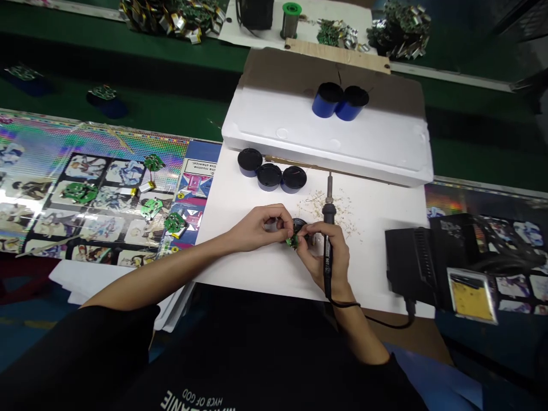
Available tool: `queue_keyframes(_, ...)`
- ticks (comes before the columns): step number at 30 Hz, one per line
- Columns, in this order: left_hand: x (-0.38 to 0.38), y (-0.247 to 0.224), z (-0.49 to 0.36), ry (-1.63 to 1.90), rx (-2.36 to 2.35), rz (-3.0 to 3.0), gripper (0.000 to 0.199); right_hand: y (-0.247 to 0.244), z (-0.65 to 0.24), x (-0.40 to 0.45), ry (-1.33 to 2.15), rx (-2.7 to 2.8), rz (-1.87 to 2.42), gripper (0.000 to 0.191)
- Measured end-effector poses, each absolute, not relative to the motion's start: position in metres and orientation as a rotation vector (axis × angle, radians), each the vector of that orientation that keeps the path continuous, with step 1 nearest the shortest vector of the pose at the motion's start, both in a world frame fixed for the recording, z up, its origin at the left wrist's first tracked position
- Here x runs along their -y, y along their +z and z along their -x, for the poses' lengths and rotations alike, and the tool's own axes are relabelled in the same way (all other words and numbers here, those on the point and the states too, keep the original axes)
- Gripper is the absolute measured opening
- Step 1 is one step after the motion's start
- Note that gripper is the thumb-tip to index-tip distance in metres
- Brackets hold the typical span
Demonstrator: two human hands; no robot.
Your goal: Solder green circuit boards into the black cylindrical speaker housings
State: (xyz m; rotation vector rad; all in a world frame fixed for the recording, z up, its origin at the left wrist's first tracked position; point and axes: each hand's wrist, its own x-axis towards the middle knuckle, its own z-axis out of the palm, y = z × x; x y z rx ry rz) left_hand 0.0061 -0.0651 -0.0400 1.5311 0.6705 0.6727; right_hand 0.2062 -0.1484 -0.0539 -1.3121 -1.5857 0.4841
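Near the centre of the head view, a small green circuit board (293, 242) sits between your two hands, over the white work surface (248, 262). It looks light, stiff and fragile, so it is best held by its rim (solder joints probably dislike pressure). Your left hand (266, 228) pinches at its left edge, thumb and forefinger pressed together; whether a wire is caught there too, I cannot tell. Your right hand (331, 254) has thumb and forefinger at the board's right side, touching or nearly so, with the soldering iron (329, 214) lodged in that hand, tip toward the top of the frame. Just beyond the board, a black round part (299, 222) shows, partly hidden by your fingertips.
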Motion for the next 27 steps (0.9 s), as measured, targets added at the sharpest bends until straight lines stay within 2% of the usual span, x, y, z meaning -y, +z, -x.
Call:
queue_keyframes(5, 0.064, -0.041, -0.004, 0.815, -0.611, -1.862, 0.005, -0.048, -0.218, 0.158, 0.44, 1.686, 1.27, 0.036)
queue_keyframes(9, 0.064, -0.041, -0.003, 0.756, -0.532, -2.091, 0.005, -0.049, -0.222, 0.161, 0.387, 1.88, 1.208, 0.045)
queue_keyframes(19, 0.065, -0.038, -0.005, 0.649, -0.558, -2.137, 0.005, -0.04, -0.228, 0.154, 0.483, 1.948, 1.207, 0.038)
queue_keyframes(23, 0.066, -0.037, -0.005, 0.652, -0.564, -2.14, 0.009, -0.032, -0.232, 0.162, 0.657, 1.712, 1.245, 0.02)
queue_keyframes(27, 0.065, -0.038, -0.005, 0.65, -0.564, -2.143, 0.012, -0.023, -0.242, 0.169, 0.793, 1.221, 1.168, 0.032)
